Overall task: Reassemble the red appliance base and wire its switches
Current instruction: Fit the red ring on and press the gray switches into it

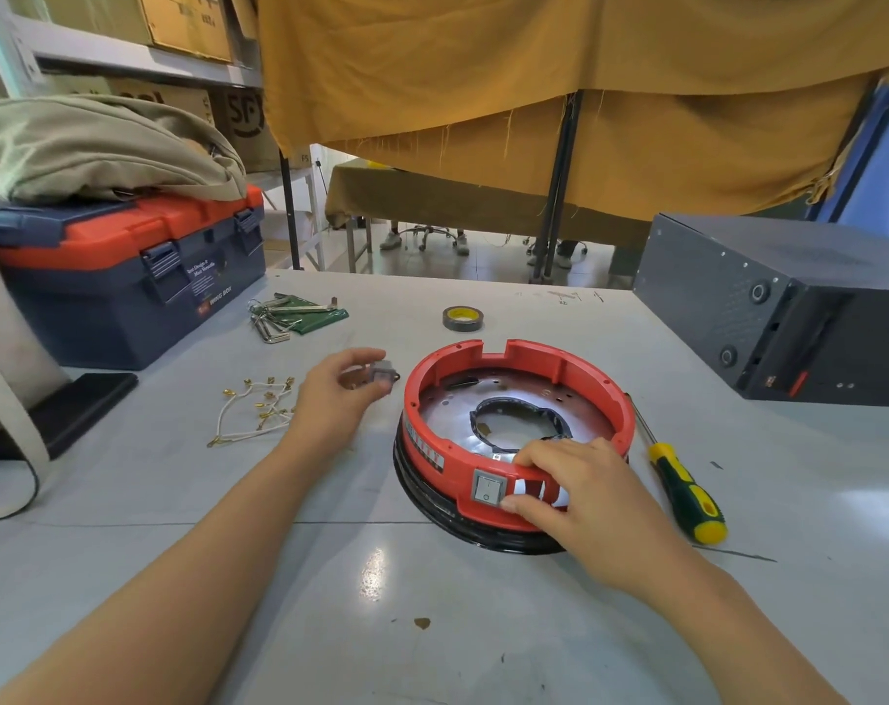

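Observation:
A round red appliance base (pixel 592 381) with a black lower rim and a metal floor plate lies on the grey table (pixel 432 602). One grey rocker switch (pixel 488 486) sits in its near wall, beside an empty slot. My right hand (pixel 580 493) grips that near wall, fingers over the rim and thumb under the slot. My left hand (pixel 338 394) holds a second grey rocker switch (pixel 384 375) just left of the base. A bundle of white wires (pixel 254 414) with brass terminals lies left of that hand.
A yellow-and-green screwdriver (pixel 684 488) lies right of the base. A tape roll (pixel 463 318) and hex keys (pixel 285 315) lie farther back. A blue-and-orange toolbox (pixel 127 277) stands at the left, and a dark metal box (pixel 788 307) at the right.

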A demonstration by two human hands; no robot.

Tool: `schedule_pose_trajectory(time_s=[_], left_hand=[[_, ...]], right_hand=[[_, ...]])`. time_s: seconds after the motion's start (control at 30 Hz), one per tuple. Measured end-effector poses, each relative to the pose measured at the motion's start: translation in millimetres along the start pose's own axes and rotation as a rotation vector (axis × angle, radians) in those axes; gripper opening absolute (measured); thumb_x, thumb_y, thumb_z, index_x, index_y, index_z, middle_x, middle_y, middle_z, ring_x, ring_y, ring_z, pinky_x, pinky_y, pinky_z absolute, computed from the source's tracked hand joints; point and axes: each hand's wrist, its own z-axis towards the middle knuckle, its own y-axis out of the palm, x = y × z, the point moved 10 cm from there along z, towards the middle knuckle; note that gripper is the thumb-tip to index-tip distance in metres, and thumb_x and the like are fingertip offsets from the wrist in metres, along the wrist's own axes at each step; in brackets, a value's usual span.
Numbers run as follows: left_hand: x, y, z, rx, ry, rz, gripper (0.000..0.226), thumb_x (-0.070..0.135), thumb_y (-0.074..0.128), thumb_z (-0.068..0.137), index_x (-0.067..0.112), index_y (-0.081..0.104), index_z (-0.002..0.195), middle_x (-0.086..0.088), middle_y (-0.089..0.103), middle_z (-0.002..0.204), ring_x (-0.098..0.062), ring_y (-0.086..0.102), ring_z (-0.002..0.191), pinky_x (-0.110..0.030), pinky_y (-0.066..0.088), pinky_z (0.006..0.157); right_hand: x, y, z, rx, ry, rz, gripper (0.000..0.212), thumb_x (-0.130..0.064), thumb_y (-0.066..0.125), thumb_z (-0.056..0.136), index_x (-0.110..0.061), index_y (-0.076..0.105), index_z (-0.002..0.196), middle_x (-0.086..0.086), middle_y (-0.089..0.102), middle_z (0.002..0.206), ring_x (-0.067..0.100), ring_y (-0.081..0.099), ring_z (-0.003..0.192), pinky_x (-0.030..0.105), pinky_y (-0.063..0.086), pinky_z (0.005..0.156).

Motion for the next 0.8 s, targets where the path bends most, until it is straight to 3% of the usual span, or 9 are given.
schedule_pose_trajectory(time_s=[0.07,0.17,0.23,0.3,0.37,0.5,0.57,0.63,0.8], left_hand=[[14.1,0.5,-11.0,-0.041,0.004,-0.176,0.028,0.003,0.07,0.08,0.023,0.068,0.099,0.004,0.073,0.095,-0.007,0.066,0.093,-0.016,0.049,0.076],[42.7,7.5,-27.9,-0.13,0.079,-0.283,0.024,0.01,0.072,0.079,0.024,0.069,0.098,0.005,0.074,0.094,-0.008,0.068,0.092,-0.017,0.052,0.076],[62.7,19.3,-40.1,-0.235,0.135,-0.302,0.024,0.017,0.074,0.076,0.025,0.07,0.097,0.004,0.074,0.094,-0.009,0.068,0.091,-0.016,0.052,0.073],[78.7,34.0,-52.7,-0.348,0.189,-0.276,0.028,0.029,0.078,0.068,0.027,0.072,0.095,0.001,0.074,0.094,-0.013,0.069,0.09,-0.02,0.054,0.074],[86.9,46.3,-63.9,-0.41,0.238,-0.224,0.031,0.036,0.082,0.065,0.029,0.073,0.093,-0.002,0.074,0.092,-0.017,0.069,0.088,-0.025,0.056,0.074],[85.8,54.9,-73.8,-0.396,0.289,-0.16,0.026,0.031,0.081,0.068,0.032,0.074,0.093,-0.004,0.072,0.092,-0.022,0.069,0.08,-0.031,0.058,0.069],[84.6,57.3,-75.8,-0.405,0.3,-0.128,0.027,0.035,0.082,0.067,0.032,0.074,0.093,-0.004,0.071,0.09,-0.024,0.067,0.076,-0.036,0.059,0.069],[84.5,61.3,-79.2,-0.434,0.329,-0.094,0.028,0.036,0.082,0.067,0.032,0.073,0.092,0.001,0.068,0.086,-0.016,0.066,0.072,-0.03,0.059,0.068],[75.4,78.8,-94.8,-0.521,0.335,-0.072,0.037,0.025,0.076,0.064,0.017,0.071,0.099,-0.008,0.067,0.09,-0.018,0.068,0.074,-0.025,0.057,0.072]], right_hand=[[0.7,0.8,5.8,-0.012,0.001,-0.004,0.024,-0.049,0.057,0.086,-0.03,0.056,0.101,-0.022,0.052,0.093,0.003,0.04,0.084,0.009,0.031,0.073],[2.0,3.0,18.6,-0.038,-0.012,-0.011,0.025,-0.051,0.056,0.086,-0.028,0.057,0.096,-0.014,0.061,0.094,0.008,0.051,0.086,0.026,0.047,0.076],[4.3,4.6,28.0,-0.056,-0.014,-0.026,0.026,-0.051,0.056,0.085,-0.026,0.057,0.094,-0.01,0.061,0.091,0.009,0.053,0.085,0.032,0.05,0.074],[7.6,6.0,35.2,-0.055,-0.012,-0.025,0.026,-0.049,0.058,0.086,-0.024,0.059,0.095,-0.008,0.061,0.092,0.01,0.053,0.085,0.029,0.048,0.074],[10.6,5.0,37.7,-0.022,-0.014,0.021,0.026,-0.045,0.061,0.085,-0.024,0.061,0.099,-0.012,0.06,0.095,0.004,0.05,0.087,0.015,0.042,0.074],[17.3,-10.6,33.3,0.087,0.017,0.207,0.022,-0.035,0.066,0.084,-0.031,0.061,0.105,-0.031,0.05,0.094,-0.009,0.046,0.101,-0.001,0.035,0.078],[19.8,-19.9,31.4,0.126,0.023,0.273,0.021,-0.027,0.065,0.086,-0.03,0.063,0.106,-0.032,0.053,0.097,-0.008,0.049,0.101,-0.001,0.037,0.081],[22.0,-28.0,29.7,0.154,0.04,0.424,0.019,-0.019,0.063,0.088,-0.029,0.065,0.104,-0.023,0.062,0.097,-0.004,0.056,0.099,0.003,0.04,0.081],[17.2,-28.3,26.6,0.081,0.046,0.668,0.016,-0.027,0.059,0.085,-0.03,0.069,0.097,-0.016,0.069,0.093,0.006,0.062,0.093,0.022,0.051,0.077]])
